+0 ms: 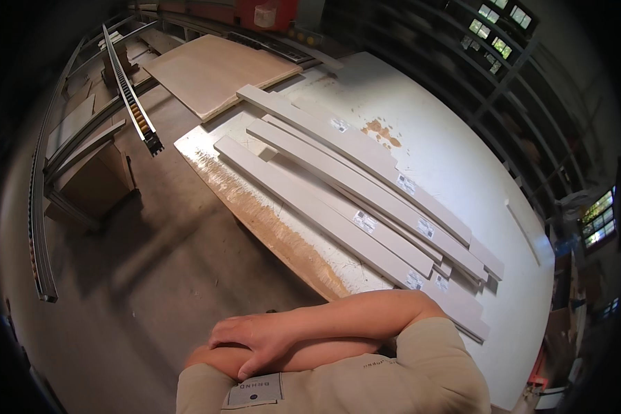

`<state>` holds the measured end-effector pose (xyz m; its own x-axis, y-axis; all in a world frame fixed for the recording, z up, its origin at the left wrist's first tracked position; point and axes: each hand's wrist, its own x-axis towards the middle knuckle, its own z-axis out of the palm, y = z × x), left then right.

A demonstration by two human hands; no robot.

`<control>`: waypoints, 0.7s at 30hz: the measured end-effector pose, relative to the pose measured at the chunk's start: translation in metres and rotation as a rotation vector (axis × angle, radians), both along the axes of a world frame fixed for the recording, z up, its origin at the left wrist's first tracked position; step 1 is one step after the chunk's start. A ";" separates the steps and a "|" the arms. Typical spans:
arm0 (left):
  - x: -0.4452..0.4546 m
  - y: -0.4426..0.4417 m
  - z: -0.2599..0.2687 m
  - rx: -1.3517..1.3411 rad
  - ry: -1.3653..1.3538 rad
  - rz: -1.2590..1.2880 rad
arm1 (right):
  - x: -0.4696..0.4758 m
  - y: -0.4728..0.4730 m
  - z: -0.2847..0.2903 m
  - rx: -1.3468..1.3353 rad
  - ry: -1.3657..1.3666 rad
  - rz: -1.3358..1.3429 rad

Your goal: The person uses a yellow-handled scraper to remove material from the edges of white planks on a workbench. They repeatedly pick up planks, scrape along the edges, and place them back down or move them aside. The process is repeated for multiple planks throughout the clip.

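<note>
My arms are folded across my chest. My right hand (259, 335) grips my left arm (212, 358) near the elbow, with the thumb spread towards my shirt. My left hand is out of view, tucked behind my right arm (352, 313). Before me, several long pale panel strips (310, 209) lie in loose, overlapping rows on a white-topped worktable (450, 176). Some strips bear printed labels (365, 221). Neither hand touches the strips; the nearest ends lie just beyond my right elbow.
The table's near edge (290, 248) is worn to brown. A wide brown board (222, 72) overlaps its far left end. Roller-conveyor rails (132, 98) stand at left above the concrete floor (186, 248). One thin strip (522, 232) lies at the table's right; dark racking (445, 67) rises behind.
</note>
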<state>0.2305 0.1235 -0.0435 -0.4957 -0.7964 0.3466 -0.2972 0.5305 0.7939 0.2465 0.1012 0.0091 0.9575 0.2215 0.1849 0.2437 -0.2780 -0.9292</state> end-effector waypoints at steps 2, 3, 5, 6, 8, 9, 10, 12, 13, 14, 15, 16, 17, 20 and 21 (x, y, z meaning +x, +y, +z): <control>0.007 -0.016 0.006 -0.116 -0.064 -0.096 | 0.011 -0.022 0.008 -0.040 0.266 0.067; 0.012 -0.021 0.008 -0.171 -0.098 -0.136 | 0.012 -0.036 0.014 -0.046 0.299 0.088; 0.028 -0.037 0.005 -0.274 -0.154 -0.188 | 0.012 -0.075 0.027 -0.131 0.464 0.169; 0.042 -0.046 0.001 -0.280 -0.138 -0.188 | 0.007 -0.099 0.034 -0.173 0.433 0.114; 0.086 -0.070 -0.012 -0.204 -0.070 -0.010 | -0.009 -0.165 0.047 -0.268 0.282 -0.073; 0.113 -0.082 -0.019 -0.176 -0.030 0.213 | -0.017 -0.205 0.050 -0.315 0.160 -0.202; 0.140 -0.096 -0.026 -0.093 0.127 0.483 | -0.022 -0.250 0.051 -0.451 0.111 -0.374; 0.186 -0.133 -0.036 -0.117 0.268 0.985 | -0.030 -0.347 0.051 -0.647 0.201 -0.694; 0.206 -0.153 -0.041 -0.271 0.287 1.145 | -0.034 -0.397 0.050 -0.710 0.325 -0.819; 0.218 -0.167 -0.044 -0.184 0.189 1.186 | -0.039 -0.442 0.044 -0.690 0.398 -0.968; 0.227 -0.179 -0.049 -0.152 0.121 1.206 | -0.042 -0.486 0.037 -0.700 0.508 -1.105; 0.232 -0.188 -0.053 -0.056 0.057 1.221 | -0.048 -0.527 0.029 -0.726 0.574 -1.216; 0.235 -0.193 -0.057 -0.100 -0.004 1.225 | -0.054 -0.562 0.019 -0.800 0.606 -1.288; 0.236 -0.194 -0.066 -0.078 -0.139 1.226 | -0.066 -0.644 -0.011 -1.171 0.656 -1.399; 0.234 -0.191 -0.068 0.020 -0.202 1.228 | -0.065 -0.664 -0.018 -1.158 0.718 -1.458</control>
